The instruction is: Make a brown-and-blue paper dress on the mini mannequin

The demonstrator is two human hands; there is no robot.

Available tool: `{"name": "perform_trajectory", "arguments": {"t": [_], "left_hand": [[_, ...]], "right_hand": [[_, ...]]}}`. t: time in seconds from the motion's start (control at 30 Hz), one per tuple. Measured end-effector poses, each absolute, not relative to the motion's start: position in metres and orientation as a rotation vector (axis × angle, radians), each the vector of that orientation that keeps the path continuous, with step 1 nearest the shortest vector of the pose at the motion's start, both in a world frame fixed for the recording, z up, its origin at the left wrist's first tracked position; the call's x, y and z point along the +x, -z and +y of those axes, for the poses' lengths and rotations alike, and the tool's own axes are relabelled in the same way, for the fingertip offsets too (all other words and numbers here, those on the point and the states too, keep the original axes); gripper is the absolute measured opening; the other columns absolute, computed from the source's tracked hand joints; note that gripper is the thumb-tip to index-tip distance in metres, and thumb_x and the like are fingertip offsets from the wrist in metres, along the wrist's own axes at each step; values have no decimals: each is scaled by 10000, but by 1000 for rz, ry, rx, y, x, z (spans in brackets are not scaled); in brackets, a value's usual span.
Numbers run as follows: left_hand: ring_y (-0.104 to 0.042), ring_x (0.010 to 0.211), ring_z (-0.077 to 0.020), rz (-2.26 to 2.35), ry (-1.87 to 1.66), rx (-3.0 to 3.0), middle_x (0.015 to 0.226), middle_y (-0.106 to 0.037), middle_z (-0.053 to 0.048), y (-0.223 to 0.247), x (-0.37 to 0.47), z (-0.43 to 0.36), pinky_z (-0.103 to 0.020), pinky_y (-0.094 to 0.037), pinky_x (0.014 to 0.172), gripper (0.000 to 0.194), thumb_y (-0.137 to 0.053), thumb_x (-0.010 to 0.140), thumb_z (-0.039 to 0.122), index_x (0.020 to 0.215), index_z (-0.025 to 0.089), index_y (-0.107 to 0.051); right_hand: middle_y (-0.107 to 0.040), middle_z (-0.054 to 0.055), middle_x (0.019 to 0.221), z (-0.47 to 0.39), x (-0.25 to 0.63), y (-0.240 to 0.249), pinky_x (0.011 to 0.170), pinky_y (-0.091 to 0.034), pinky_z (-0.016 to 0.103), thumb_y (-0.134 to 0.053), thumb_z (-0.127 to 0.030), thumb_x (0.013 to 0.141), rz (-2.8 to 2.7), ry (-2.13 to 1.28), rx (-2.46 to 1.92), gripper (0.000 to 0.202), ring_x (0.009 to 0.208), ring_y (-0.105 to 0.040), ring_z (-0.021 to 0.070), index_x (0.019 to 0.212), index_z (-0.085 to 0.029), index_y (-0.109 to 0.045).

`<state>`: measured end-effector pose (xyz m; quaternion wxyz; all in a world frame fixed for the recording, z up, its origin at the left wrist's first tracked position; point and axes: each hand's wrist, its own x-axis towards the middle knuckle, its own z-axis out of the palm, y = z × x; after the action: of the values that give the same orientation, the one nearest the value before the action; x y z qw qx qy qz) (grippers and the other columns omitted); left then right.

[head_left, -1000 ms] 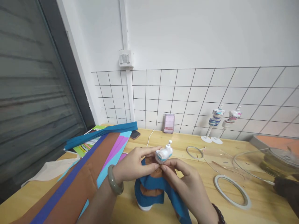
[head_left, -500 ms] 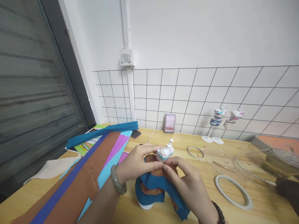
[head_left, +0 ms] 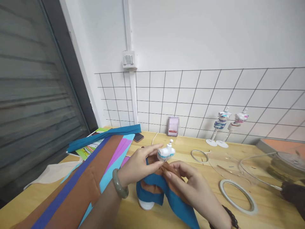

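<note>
A small white mannequin with blue marks stands in front of me, tilted a little; its round base shows below. Brown and blue crepe paper is gathered round its lower body like a layered skirt. My left hand, with a bangle at the wrist, curls round the mannequin's torso, thumb pressing the paper's top edge at the waist. My right hand pinches a brown pleat of the same paper at the front, and the loose end hangs down to the right.
Sheets of brown, blue and pink crepe paper lie at left, with a blue strip behind. A phone leans on the wall grid. Two small mannequins, a tape roll and wire rings are at right.
The mannequin has turned and shifted slightly left. My right hand has drawn the paper's loose end outward to the right, and more brown shows between my fingers.
</note>
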<state>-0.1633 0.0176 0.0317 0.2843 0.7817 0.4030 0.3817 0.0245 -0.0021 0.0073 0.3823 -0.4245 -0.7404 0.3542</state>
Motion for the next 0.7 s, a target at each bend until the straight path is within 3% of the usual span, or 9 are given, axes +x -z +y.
{"name": "perform_trajectory", "arguments": {"t": [0.17,0.37,0.53,0.7], "left_hand": [[-608,958,-190,1078,-949,2113,1135,-654,-28,-34,-171,19,-299,-490,845,508,-584,787,191,1286,238,-506],[-577,1083,-220,1039,-940,2083,1180,-642,-42,-30,-179,24,-334,-460,940,534,-550,790,153,1315,226,-477],[-562,1132,-220,1007,-981,2029,1225,-618,-56,-25,-182,27,-343,-437,981,534,-553,773,126,1296,215,-496],[-560,1136,-217,1005,-987,2040,1221,-622,-63,-27,-182,27,-319,-427,982,501,-570,767,129,1261,198,-525]], "right_hand": [[-686,52,844,-10,18,-3,665,-502,273,-511,-264,880,-2016,-577,-983,137,757,-638,177,952,-201,-610],[-672,89,775,-26,1,5,556,-499,290,-484,-264,893,-2159,-133,-836,243,639,-626,190,1089,-151,-573],[-665,78,726,-29,-6,9,527,-496,288,-444,-189,889,-2208,-104,-805,225,596,-619,187,1049,-137,-593],[-681,63,771,-27,-1,2,571,-503,271,-448,-173,888,-2179,-320,-830,209,647,-637,176,1032,-170,-600]]}}
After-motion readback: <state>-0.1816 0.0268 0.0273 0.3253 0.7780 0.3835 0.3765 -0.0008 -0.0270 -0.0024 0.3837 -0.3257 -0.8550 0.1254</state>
